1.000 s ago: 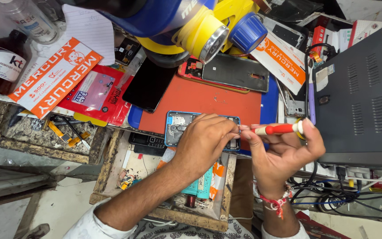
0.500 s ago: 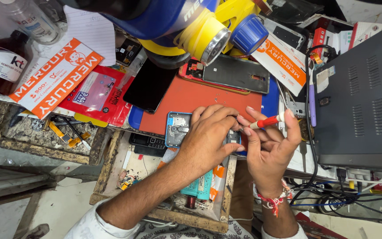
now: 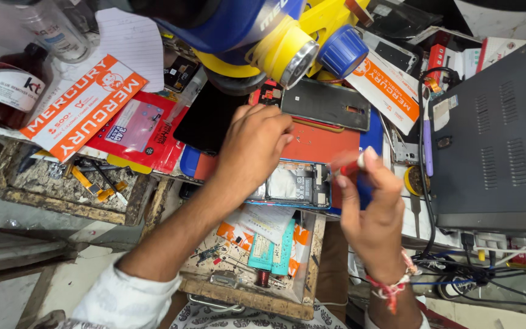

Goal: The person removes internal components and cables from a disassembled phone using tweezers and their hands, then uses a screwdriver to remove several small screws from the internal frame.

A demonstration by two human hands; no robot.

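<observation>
Opened phone (image 3: 292,184): back cover off, insides up, lying flat at the front edge of the orange mat (image 3: 319,144), at 6 o'clock from the blue and yellow lamp heads (image 3: 287,45).
Left hand (image 3: 252,149): curled palm-down over the phone's left half, pinning it; nothing visibly gripped inside the fingers.
Right hand (image 3: 369,213): closed on a red-handled tool (image 3: 349,167), blurred, tip near the phone's right end at 3 o'clock.
Doing it well: frame pinned flat, tool upright on its spot, light pressure, no slip across the exposed board.
Around: grey back cover (image 3: 326,103) at 12 o'clock, dark screen panel (image 3: 205,119) at 10 o'clock, grey metal box (image 3: 494,134) at 3 o'clock, wooden tray (image 3: 257,256) of parts at 6 o'clock.
Since half a second ago: left hand shifted leftward, baring more of the phone; right hand swung lower, tool turned from level to nearly upright.
</observation>
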